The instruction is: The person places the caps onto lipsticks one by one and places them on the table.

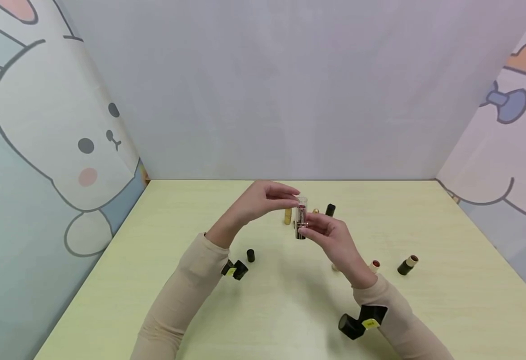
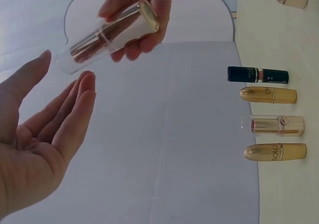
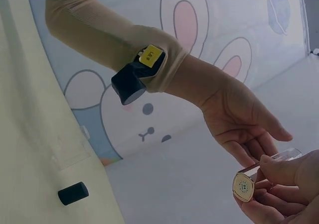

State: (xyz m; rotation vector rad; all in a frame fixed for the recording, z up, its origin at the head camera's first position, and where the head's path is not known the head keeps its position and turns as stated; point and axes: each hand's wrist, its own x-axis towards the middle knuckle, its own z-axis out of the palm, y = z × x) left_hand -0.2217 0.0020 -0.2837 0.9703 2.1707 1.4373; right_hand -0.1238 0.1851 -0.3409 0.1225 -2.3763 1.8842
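Note:
My right hand [image 1: 335,237] grips a lipstick [image 1: 301,222] with a shiny rose-gold tube and a clear cap [image 2: 75,59], held up above the table. In the right wrist view its round base [image 3: 243,186] faces the camera. My left hand [image 1: 258,202] reaches over to the cap end. Its thumb [image 2: 37,72] and fingers [image 2: 75,114] are spread to either side of that end, with a gap showing at the thumb.
On the table [image 1: 155,280] stand a dark lipstick [image 2: 259,75], two gold lipsticks [image 2: 275,152] and a clear-capped lipstick [image 2: 291,126]. Two uncapped lipsticks [image 1: 407,265] stand at the right. A small black cap [image 1: 251,255] is near the left forearm. A curtain [image 1: 290,90] hangs behind.

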